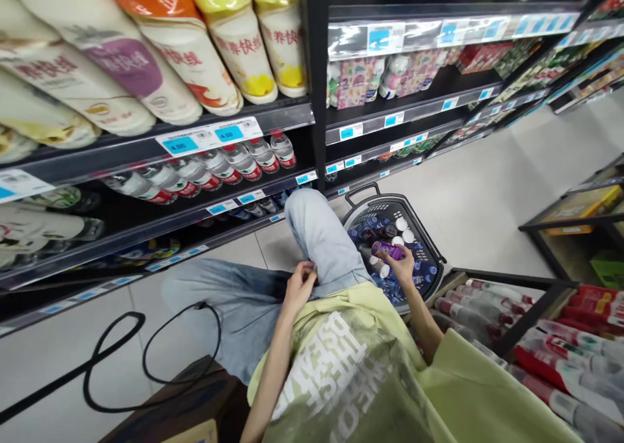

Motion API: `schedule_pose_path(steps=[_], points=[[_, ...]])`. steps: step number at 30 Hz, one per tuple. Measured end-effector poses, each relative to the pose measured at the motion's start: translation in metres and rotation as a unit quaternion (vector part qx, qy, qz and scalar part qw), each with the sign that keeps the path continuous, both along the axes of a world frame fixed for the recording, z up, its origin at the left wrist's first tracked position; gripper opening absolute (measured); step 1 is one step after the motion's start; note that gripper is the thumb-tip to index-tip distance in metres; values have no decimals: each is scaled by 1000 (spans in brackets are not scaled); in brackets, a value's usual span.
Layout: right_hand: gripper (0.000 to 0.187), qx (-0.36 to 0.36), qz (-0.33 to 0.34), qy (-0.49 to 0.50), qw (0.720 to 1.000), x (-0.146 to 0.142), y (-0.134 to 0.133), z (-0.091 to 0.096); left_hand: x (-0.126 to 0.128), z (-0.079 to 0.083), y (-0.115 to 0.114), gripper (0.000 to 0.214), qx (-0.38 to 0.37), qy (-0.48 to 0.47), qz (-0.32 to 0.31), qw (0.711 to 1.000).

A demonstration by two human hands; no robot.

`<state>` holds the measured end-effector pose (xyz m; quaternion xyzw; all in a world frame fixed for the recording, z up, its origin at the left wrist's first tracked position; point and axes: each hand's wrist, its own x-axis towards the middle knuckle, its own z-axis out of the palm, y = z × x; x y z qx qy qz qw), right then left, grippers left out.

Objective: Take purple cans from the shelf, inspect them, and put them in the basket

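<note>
At the opening of the basket (397,210), the purple container (389,250) is held by the right hand (402,267), seemingly sideways for an easy grip above the bottles (389,288); left of the basket, the left hand (299,287) is curled against the leg (336,248), its contents undiscernible.

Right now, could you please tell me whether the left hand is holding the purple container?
No, the right hand holds the purple container over the basket, while the left hand is at the jeans.
</note>
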<state>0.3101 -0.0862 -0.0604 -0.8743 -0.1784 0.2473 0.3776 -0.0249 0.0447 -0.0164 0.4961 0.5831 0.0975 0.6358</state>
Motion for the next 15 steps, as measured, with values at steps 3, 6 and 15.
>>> schedule_pose_path(steps=[3, 6, 15], points=[[55, -26, 69, -54, 996, -11, -2, -10, -2, -6, -1, 28, 7, 12, 0, 1000], [45, -18, 137, -64, 988, -19, 4, -25, -4, -9, -1, 27, 5, 14, 7, 1000], [52, -91, 296, -79, 948, -31, 23, -85, -5, -11, -2, 24, 16, 32, 8, 999]])
